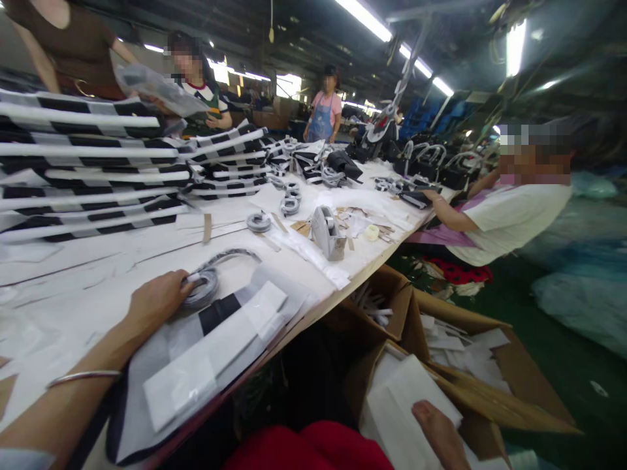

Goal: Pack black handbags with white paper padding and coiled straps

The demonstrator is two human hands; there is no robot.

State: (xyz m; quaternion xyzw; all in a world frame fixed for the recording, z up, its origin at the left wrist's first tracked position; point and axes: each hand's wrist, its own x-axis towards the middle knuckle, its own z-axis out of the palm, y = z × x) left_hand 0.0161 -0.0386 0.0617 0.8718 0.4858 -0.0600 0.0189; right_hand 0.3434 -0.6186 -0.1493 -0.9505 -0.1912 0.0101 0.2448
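My left hand (155, 303) grips a coil of grey cord (202, 287) on the white-covered work table (98, 274), with a loose end curving away to the right. Just below it lies a black-and-white striped bag (196, 372) with white paper sheets on top, near the table's edge. My right hand (438, 434) is low at the bottom of the view, cut off by the frame. Its fingers hold the edge of a white paper packet (406, 418) above an open cardboard box (392, 385).
A tall stack of striped bags (83, 163) fills the table's left side. Further along are more cord coils (258, 222), a tape dispenser (326, 232) and black handbags (426, 166). Several co-workers stand or sit around the table. A second open box (470, 326) holds white paper.
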